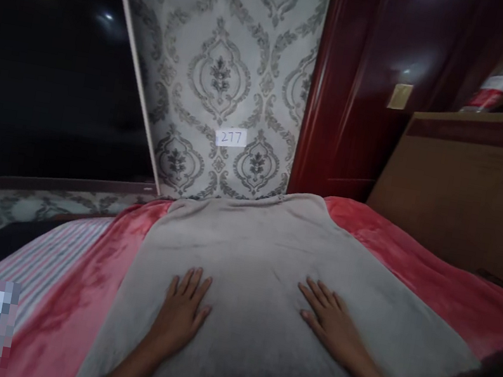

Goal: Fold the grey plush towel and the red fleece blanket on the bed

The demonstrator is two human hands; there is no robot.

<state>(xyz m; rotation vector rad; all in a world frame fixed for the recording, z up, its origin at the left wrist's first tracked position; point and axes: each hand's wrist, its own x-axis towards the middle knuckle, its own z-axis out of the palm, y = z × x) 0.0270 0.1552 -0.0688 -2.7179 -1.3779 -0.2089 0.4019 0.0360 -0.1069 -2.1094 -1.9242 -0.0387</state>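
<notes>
A grey fleece pillow (265, 249) lies across a red plush blanket (434, 277) on a bed. My left hand (180, 312) rests flat on the pillow's near left part, fingers spread and pointing away from me. My right hand (330, 321) lies flat on the near right part of the pillow, fingers apart and angled to the upper left. Neither hand holds anything; both palms press on the grey cover.
A striped sheet (47, 257) shows at the left of the blanket. Beyond are patterned wallpaper with a label reading 277 (231, 137), a dark window (44, 70), a red wooden panel (355, 90), a brown headboard (478, 188) and a plastic bottle (502, 76) on its ledge.
</notes>
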